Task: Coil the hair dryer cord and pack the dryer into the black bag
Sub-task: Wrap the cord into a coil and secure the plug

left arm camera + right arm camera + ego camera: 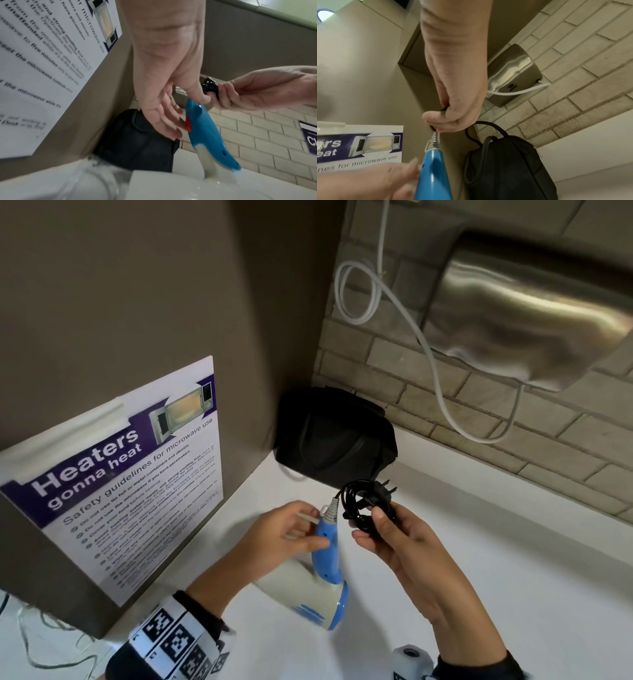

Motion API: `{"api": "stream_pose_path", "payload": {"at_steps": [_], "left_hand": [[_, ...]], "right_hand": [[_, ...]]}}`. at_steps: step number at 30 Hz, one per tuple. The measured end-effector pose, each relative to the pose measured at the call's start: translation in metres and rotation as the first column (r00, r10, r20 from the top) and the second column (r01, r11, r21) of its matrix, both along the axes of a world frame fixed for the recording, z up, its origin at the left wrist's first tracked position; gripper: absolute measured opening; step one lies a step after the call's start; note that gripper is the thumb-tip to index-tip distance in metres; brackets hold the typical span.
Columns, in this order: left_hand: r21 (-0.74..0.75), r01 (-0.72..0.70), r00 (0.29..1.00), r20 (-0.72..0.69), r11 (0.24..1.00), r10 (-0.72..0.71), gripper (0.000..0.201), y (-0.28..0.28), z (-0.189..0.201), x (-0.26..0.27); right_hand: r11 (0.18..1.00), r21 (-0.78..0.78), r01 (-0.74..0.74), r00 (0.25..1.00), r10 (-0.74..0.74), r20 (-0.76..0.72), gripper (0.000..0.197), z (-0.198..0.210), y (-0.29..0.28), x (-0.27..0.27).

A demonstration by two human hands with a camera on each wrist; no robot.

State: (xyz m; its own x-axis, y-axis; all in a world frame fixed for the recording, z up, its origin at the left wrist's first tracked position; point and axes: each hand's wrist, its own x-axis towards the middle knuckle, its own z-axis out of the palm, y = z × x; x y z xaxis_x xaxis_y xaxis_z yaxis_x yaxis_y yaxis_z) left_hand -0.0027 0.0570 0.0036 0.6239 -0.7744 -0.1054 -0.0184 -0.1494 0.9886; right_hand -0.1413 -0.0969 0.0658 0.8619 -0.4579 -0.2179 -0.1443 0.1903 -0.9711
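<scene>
The hair dryer point(318, 583), blue and cream, stands nose-down on the white counter point(496, 577) with its blue handle point(204, 129) pointing up. My left hand point(291, 532) pinches the handle near its top between thumb and fingers point(171, 121). My right hand point(380, 529) grips the coiled black cord point(366, 505), with the plug sticking out of the bundle at the top. The coil hangs just right of the handle's grey strain relief point(434, 142). The black bag point(335, 440) sits in the corner behind both hands, handles point(481, 129) up; I cannot tell whether it is open.
A microwave safety poster point(130, 474) is taped to the brown panel on the left. A steel hand dryer point(524, 313) with a looping white cable point(435, 371) hangs on the brick wall above the counter. Thin wires point(41, 638) lie at the lower left.
</scene>
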Motion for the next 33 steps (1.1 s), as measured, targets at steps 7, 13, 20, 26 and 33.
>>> {"api": "stream_pose_path", "payload": {"at_steps": [7,13,20,26,33], "left_hand": [[0.092,0.122,0.991,-0.072,0.988,-0.115,0.041,-0.014,-0.02,-0.013],[0.175,0.112,0.992,-0.078,0.978,-0.1,0.038,-0.031,-0.024,-0.029],[0.333,0.121,0.993,-0.037,0.935,-0.116,0.025,-0.051,-0.034,-0.048],[0.439,0.16,0.986,-0.035,0.884,-0.161,0.01,-0.064,-0.041,-0.056],[0.543,0.201,0.969,0.011,0.815,-0.246,0.023,-0.07,-0.042,-0.066]], "right_hand": [[0.98,0.168,0.103,0.993,-0.11,0.032,0.029,-0.005,-0.011,-0.001],[0.96,0.168,0.222,0.975,-0.222,-0.016,0.026,-0.018,-0.025,-0.006],[0.949,-0.082,0.304,0.918,-0.315,-0.243,0.032,-0.061,-0.053,-0.012],[0.949,-0.139,0.284,0.88,-0.315,-0.356,0.031,-0.1,-0.071,-0.014],[0.946,-0.233,0.227,0.846,-0.31,-0.434,0.028,-0.122,-0.079,-0.02]]}}
